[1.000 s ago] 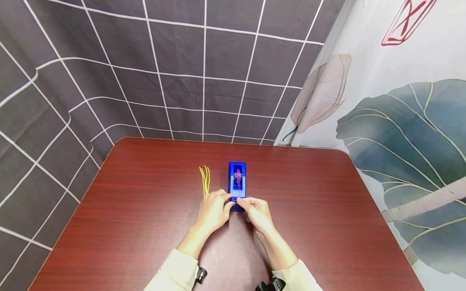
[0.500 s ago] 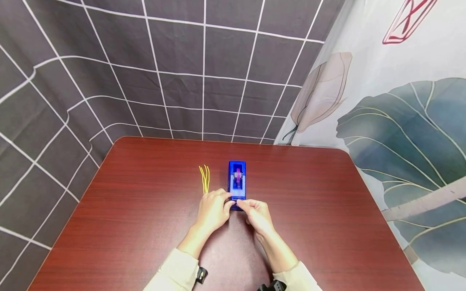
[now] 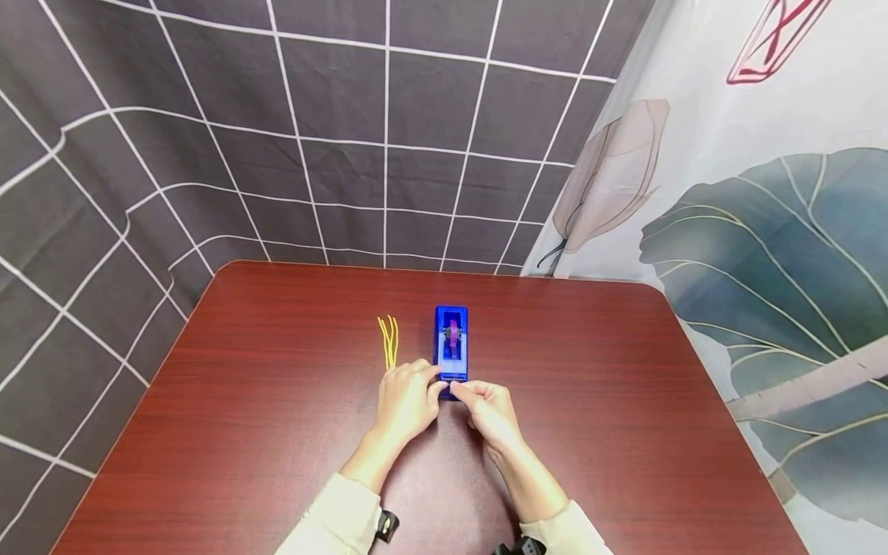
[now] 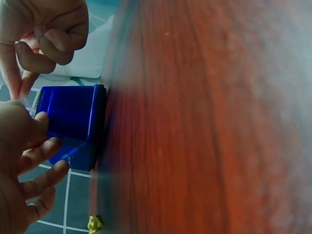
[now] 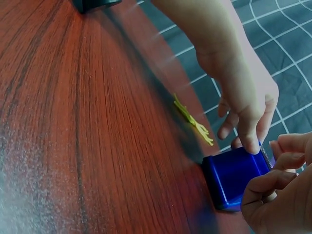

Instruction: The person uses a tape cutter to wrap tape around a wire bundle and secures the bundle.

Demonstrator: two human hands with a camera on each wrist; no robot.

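A blue tape dispenser point(image 3: 453, 368) stands on the table, with a roll of tape point(image 3: 452, 333) showing purple in its well. My left hand point(image 3: 405, 402) holds its near end from the left, thumb at the front and fingertips point(image 4: 59, 166) against the side. At the toothed cutting edge point(image 5: 266, 157), my right hand point(image 3: 496, 408) has thumb and forefinger pinched together on the tape's end, which is small and mostly hidden by the fingers. The other right fingers are curled in, seen in the left wrist view.
Several yellow strands point(image 3: 391, 341) lie left of the dispenser, just beyond my left hand. The red-brown wooden table point(image 3: 590, 370) meets a grey gridded curtain point(image 3: 333, 169) at the back and a leaf-patterned curtain point(image 3: 749, 254) on the right.
Both hands and the dispenser stay nearly in place. The right fingertips are slightly nearer to me than a second ago, still pinched at the dispenser's near end.
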